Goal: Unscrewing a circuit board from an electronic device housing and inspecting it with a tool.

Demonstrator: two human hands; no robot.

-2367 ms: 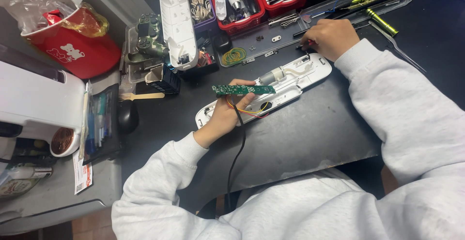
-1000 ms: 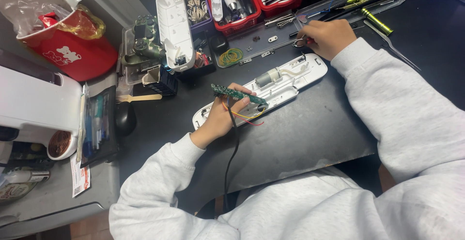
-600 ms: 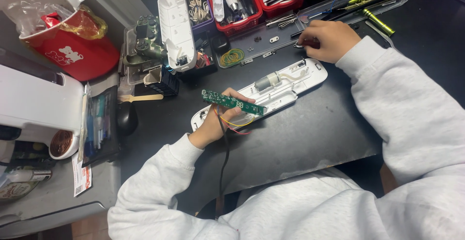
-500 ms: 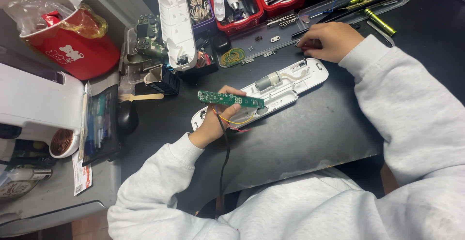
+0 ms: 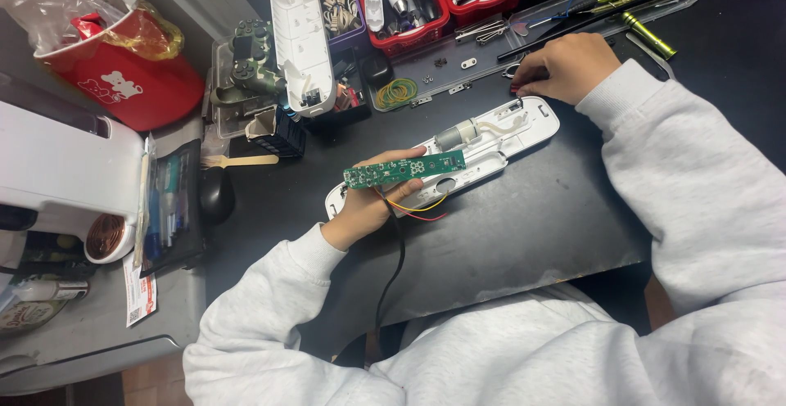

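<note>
Person at a dark tabletop (image 5: 532, 234) with an opened white device shell (image 5: 483, 148).
Left hand (image 5: 372, 201) grips a green circuit board (image 5: 404, 169) above the shell; right hand (image 5: 565, 66) curled, fingertips pressing the tabletop just beyond it.

Green circuit board (image 5: 404, 169) in left hand (image 5: 370, 201), above open white casing (image 5: 483, 140).

Left hand (image 5: 370, 203) clenched, palm up; right hand (image 5: 563, 65) curled, fingertips down.
</note>
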